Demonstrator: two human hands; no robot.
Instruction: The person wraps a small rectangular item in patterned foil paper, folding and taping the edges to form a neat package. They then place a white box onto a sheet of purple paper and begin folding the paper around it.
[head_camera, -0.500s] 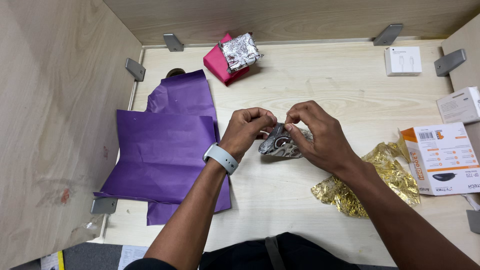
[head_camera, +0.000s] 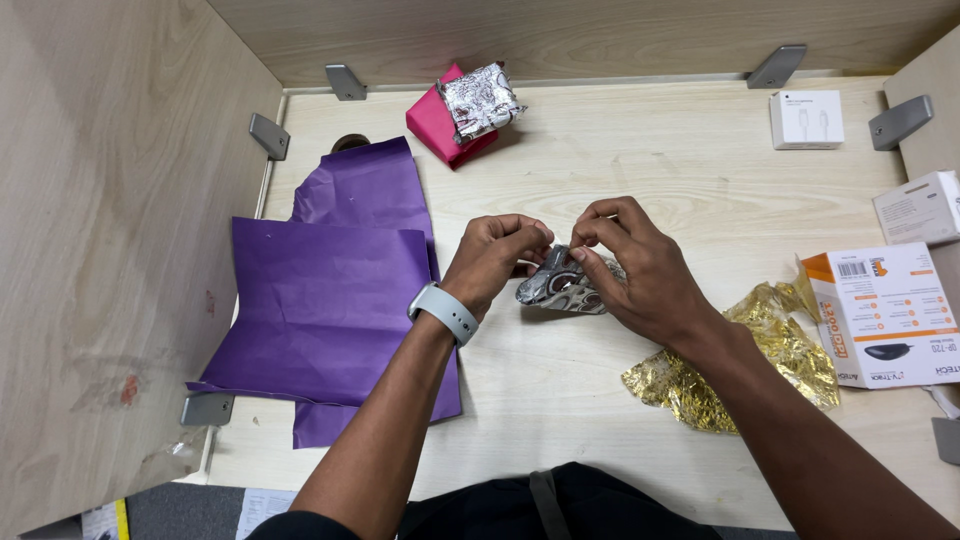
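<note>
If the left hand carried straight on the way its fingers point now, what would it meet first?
Most likely the right hand: the left hand points right across the small silver-wrapped parcel, fingertips nearly touching already.

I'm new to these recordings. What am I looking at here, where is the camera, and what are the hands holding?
There is no machine: a person works with bare hands, filmed by a camera on their head looking down at a wooden desk. The left hand, with a grey watch on its wrist, and the right hand together pinch a small silver patterned wrapped parcel at its top. On the desk lie purple paper, crumpled gold paper, a pink box with a silver parcel on it, a small white box and an orange-and-white box.
</note>
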